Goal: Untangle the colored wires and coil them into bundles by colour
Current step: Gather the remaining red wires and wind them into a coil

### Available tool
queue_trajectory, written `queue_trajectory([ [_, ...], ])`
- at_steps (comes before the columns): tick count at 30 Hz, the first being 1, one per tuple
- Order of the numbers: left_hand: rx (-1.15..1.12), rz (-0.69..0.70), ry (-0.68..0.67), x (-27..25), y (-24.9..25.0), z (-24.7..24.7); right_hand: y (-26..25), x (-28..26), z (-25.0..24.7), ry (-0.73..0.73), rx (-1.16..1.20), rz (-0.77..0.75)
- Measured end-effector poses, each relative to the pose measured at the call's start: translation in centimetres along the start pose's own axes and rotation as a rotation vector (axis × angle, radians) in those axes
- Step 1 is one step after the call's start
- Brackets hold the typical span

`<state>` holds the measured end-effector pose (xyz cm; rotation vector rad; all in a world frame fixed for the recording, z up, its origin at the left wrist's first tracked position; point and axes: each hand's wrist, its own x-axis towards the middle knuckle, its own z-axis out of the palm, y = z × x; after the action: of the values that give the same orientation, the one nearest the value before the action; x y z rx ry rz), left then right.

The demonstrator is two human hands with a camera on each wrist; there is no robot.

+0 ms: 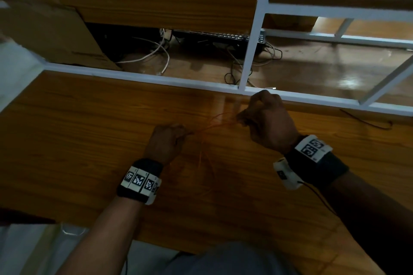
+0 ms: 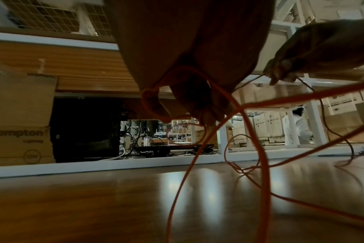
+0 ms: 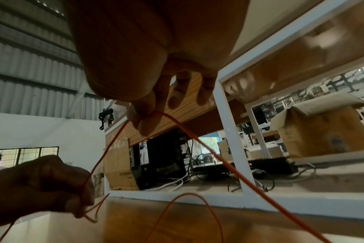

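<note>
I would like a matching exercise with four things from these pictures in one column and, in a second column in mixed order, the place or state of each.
Things:
1. left hand
2. right hand
3. cardboard box
4. white cables

Places or states:
A. lie on the lower shelf behind the white frame
B. thumb and finger pinch the orange wire, raised nearer the white frame
C. stands at the far left, behind the table
D. grips several loops of orange wire

Pairs: 1-D, 2-B, 3-C, 4-A
</note>
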<state>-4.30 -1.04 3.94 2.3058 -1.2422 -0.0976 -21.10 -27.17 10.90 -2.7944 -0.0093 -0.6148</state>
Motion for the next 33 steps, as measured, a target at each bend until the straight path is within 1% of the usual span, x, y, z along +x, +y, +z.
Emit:
queue_trajectory([
  [2,0.035,-0.034,0.030,0.7,-0.1,0.2,0.2,-0.2,-0.9,0.039,0.022,-0.046],
  [4,0.152,-0.046,0.047,1.3,-0.5,0.7,0.6,-0.8,-1.6,0.011,0.020,-0.079],
  [7,0.228,-0.137,0.007,1.5,-1.4,1.2,1.4,-1.8,-2.7,-0.044,0.033,-0.080],
  [10,0.325,-0.135,-0.037,1.6,-1.6,1.3,2.6,-2.8,-3.4,-0.015,0.008,-0.123],
  [12,0.349,-0.161,-0.064,1.6,-1.4,0.9,3.5,-3.4,-3.9,0.010,-0.008,-0.121],
  [14,0.310,-0.196,-0.044,1.3,-1.4,0.5,4.7,-4.2,-4.3,0.007,-0.034,-0.043],
  [15,0.278,-0.197,-0.021,1.2,-1.2,0.3,5.4,-4.6,-4.2,-0.016,-0.064,0.027],
  [16,0.248,-0.190,0.003,1.2,-1.0,0.3,6.1,-4.8,-4.0,-0.073,-0.117,0.117],
  [19,0.229,-0.169,0.019,1.2,0.6,0.6,6.7,-4.9,-2.6,-0.396,-0.295,0.377],
  [20,0.248,-0.148,0.019,1.2,1.1,1.0,6.3,-4.7,-2.2,-0.469,-0.295,0.420],
  [21,0.261,-0.133,0.020,1.1,1.5,1.4,5.5,-4.3,-1.9,-0.496,-0.265,0.426],
  [22,0.260,-0.125,0.023,1.1,2.0,1.7,4.1,-3.7,-1.6,-0.487,-0.223,0.392],
  [25,0.242,-0.105,-0.002,1.3,4.0,2.3,-0.7,-1.7,0.0,-0.429,-0.077,0.226],
  [27,0.232,-0.053,0.012,1.5,5.2,2.6,-3.0,-0.4,2.2,-0.412,0.019,0.194],
  [30,0.220,-0.001,0.045,1.6,5.8,2.5,-3.9,0.8,5.1,-0.379,0.103,0.186],
  [33,0.185,0.026,0.067,1.1,5.6,2.2,-3.3,1.3,5.3,-0.386,0.036,0.142],
])
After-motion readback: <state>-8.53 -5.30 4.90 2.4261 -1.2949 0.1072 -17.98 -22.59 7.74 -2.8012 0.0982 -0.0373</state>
